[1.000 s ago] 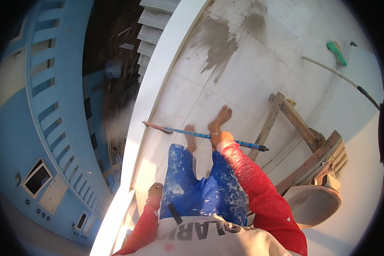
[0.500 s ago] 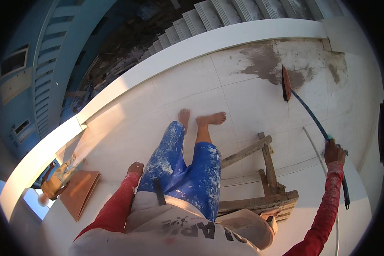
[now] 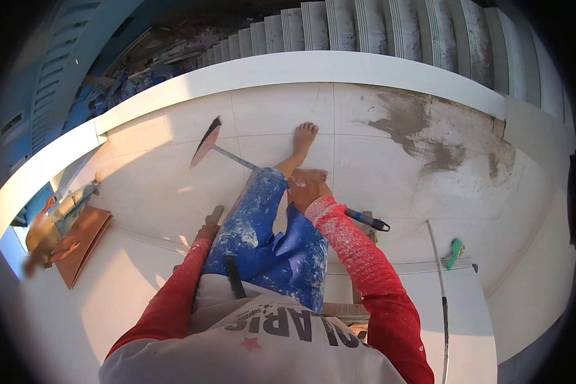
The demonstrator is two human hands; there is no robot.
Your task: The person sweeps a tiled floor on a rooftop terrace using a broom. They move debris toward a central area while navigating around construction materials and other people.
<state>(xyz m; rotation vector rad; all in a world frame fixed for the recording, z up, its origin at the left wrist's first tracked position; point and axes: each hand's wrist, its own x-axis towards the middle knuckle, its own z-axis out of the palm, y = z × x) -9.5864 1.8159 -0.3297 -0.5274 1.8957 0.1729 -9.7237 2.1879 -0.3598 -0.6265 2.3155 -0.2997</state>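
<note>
My right hand is closed around the handle of a broom, in front of my right knee. The handle crosses behind my left knee, and its dark end sticks out beyond my right forearm. The broom's pinkish-red head, with dark bristles, lies left of my feet at the pale tiled floor. My left hand is curled beside my left thigh. A grey-brown bar-like end shows at its fingers; what it belongs to is hidden.
Wet grey patches stain the floor toward the low white wall, with stairs beyond. A thin pole and green-handled tool lie at right. Another person is by a brown panel. A wooden trestle is partly hidden.
My right hand has swung the broom from the far right across my body, its head now left of my feet. My feet have shifted and the view has turned.
</note>
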